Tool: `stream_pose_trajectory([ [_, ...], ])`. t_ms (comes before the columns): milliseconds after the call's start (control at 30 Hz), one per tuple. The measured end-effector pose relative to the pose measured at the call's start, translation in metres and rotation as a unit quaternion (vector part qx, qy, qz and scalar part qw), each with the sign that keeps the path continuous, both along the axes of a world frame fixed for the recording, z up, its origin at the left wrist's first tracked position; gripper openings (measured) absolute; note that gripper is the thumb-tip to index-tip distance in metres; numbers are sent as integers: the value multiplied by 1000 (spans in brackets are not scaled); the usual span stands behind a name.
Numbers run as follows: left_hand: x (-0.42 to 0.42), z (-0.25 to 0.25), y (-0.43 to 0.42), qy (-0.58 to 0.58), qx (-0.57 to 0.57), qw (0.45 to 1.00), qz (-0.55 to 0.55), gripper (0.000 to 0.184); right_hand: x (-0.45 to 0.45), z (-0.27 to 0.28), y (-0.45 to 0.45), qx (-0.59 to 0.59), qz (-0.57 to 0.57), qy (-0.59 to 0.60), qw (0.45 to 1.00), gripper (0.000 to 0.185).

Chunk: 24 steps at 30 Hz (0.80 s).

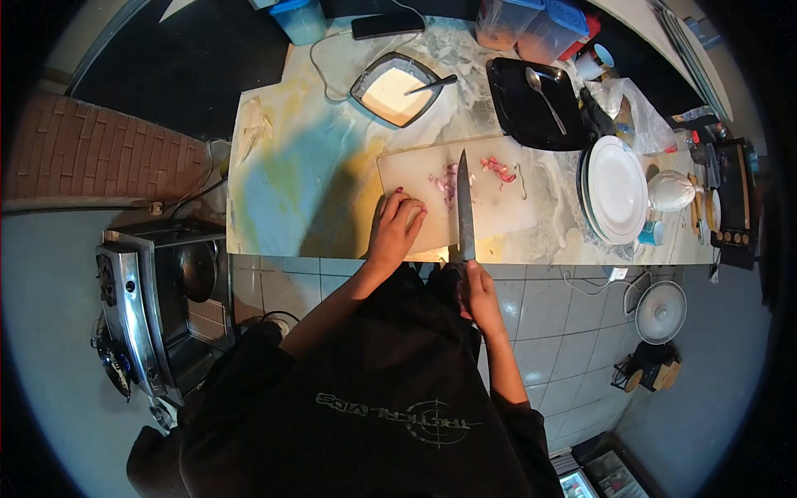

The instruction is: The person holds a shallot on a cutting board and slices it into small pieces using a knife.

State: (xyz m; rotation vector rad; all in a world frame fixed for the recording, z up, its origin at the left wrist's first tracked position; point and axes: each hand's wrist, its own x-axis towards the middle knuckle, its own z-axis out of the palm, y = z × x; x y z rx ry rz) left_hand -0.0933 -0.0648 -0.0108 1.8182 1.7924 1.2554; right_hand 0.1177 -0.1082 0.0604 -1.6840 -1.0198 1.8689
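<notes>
My right hand (477, 295) is closed round the handle of a large kitchen knife (466, 212), its blade pointing away from me over the white cutting board (519, 212). On the board's left side rests my left hand (400, 226), fingers curled together. A small reddish bit shows at its fingertips; what lies under them is hidden. Chopped purple-pink pieces, which look like shallot (447, 183), lie just left of the blade. Right of it sits a small heap of chopped red pieces (498, 170). A thin greenish strip (521, 181) lies near the board's right edge.
Beyond the board stands a dark bowl of pale batter (397, 93) with a spoon in it. A black tray (519, 108) holding a spoon (545, 100) is at the back right. Stacked white plates (616, 189) stand on the right, and a phone (388, 26) lies at the back.
</notes>
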Motion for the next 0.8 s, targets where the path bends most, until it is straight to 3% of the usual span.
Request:
stream_pose_trajectory([
  [33,0,0,0,-1,0,1000,-2,18,2,2,1,-55,-13,59,997,43],
  [167,-1,0,0,-7,0,1000,-9,18,7,-13,-7,-45,-5,51,998,42],
  [233,-1,1,0,-2,3,1000,-7,18,5,-22,-14,208,65,-114,969,39],
  [333,0,1,1,0,8,1000,-5,18,5,-13,-24,220,129,-189,948,32],
  [800,1,1,0,-12,4,1000,4,17,-10,-10,-34,225,165,-240,930,32],
])
